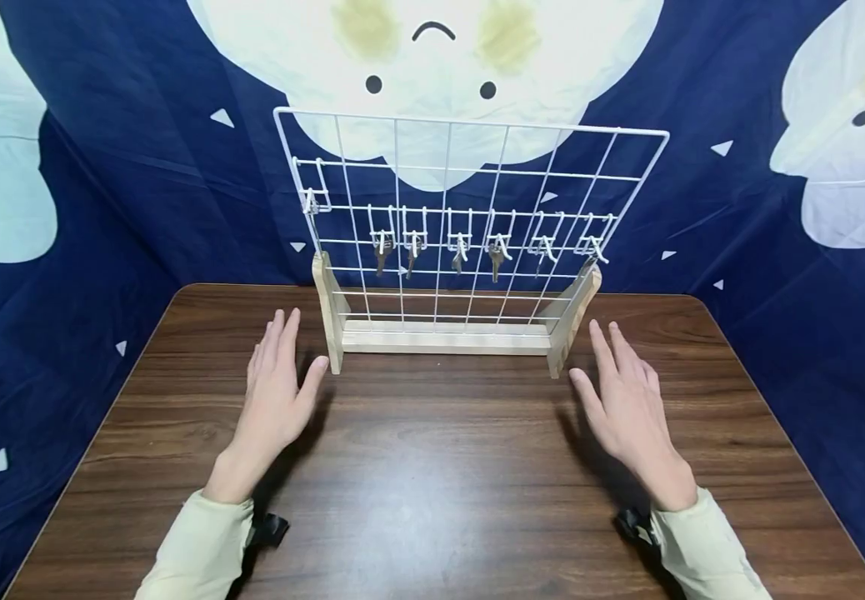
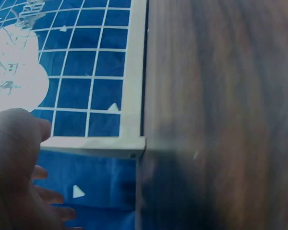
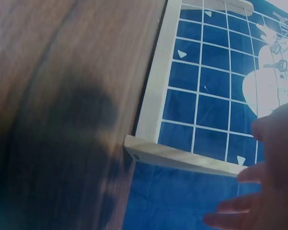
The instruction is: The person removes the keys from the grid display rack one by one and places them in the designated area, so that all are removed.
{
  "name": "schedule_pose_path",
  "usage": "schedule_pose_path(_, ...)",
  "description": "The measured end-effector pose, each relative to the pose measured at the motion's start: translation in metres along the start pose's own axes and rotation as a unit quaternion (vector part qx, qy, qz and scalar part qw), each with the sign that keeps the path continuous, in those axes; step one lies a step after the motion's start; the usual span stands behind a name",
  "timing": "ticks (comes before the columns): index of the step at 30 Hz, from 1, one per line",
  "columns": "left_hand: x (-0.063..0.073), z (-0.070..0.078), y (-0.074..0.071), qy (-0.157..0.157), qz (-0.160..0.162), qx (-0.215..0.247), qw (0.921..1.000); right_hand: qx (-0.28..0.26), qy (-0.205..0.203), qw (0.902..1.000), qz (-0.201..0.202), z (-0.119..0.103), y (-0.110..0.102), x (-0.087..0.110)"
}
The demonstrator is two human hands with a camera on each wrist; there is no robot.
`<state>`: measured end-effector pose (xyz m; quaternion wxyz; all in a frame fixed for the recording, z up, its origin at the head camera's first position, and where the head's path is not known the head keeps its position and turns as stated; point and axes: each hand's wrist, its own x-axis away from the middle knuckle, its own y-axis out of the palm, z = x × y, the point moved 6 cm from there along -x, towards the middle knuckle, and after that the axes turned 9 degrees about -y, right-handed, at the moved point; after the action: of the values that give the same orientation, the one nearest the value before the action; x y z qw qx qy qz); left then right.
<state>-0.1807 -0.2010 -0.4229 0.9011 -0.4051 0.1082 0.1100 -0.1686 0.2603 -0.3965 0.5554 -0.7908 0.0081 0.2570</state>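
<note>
Two hands holding nothing, fingers straight, thumbs held wide: left hand [image 1: 278, 392] and right hand [image 1: 631, 408] just outside a wire rack [image 1: 443, 210], near the far edge of the wooden surface [image 1: 417, 475], between its far corners. Several keys [image 1: 496, 260] already on hooks [image 1: 547, 243]; probably either ready or finished, anything left impossible to tell. Visible from right wrist, not head: dark spot [image 3: 138, 157] low on a wooden end [image 3: 187, 155].

No text, label, brand, number or sign can be read on the cloth [image 1: 140, 125], rack [image 1: 445, 342] or table [image 1: 432, 467]; on the hanging keys [image 1: 496, 260] any marking is too small to make out.
</note>
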Motion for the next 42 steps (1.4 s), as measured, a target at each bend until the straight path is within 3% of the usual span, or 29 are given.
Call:
schedule_pose_path(6, -0.002, -0.001, 0.012, -0.020, 0.022, 0.064, 0.9975, -0.039, 0.004, 0.9973, 0.062, -0.003, 0.000, -0.002)
schedule_pose_path(11, -0.004, -0.005, 0.019, -0.044, 0.064, 0.155, 0.9848, -0.058, 0.006, 0.9937, 0.096, -0.005, 0.000, -0.003)
schedule_pose_path(14, -0.006, -0.006, 0.023, -0.055, 0.088, 0.224, 0.9690, -0.061, 0.007, 0.9919, 0.111, -0.007, 0.000, -0.004)
schedule_pose_path(20, -0.011, -0.010, 0.032, -0.076, 0.112, 0.365, 0.9211, -0.063, 0.003, 0.9891, 0.133, -0.012, 0.001, -0.003)
schedule_pose_path(22, -0.014, -0.012, 0.035, -0.081, 0.121, 0.379, 0.9140, -0.065, 0.001, 0.9883, 0.138, -0.013, 0.002, -0.002)
schedule_pose_path(27, -0.020, -0.017, 0.040, -0.091, 0.132, 0.388, 0.9074, -0.072, -0.006, 0.9860, 0.150, -0.016, 0.003, -0.002)
schedule_pose_path(33, -0.024, -0.021, 0.048, -0.114, 0.120, 0.406, 0.8987, -0.084, -0.025, 0.9818, 0.168, -0.024, 0.002, -0.004)
schedule_pose_path(38, -0.024, -0.027, 0.053, -0.124, 0.120, 0.409, 0.8959, -0.101, -0.049, 0.9768, 0.182, -0.032, 0.000, -0.005)
schedule_pose_path(42, -0.024, -0.030, 0.055, -0.129, 0.115, 0.404, 0.8982, -0.115, -0.067, 0.9717, 0.195, -0.038, -0.002, -0.004)
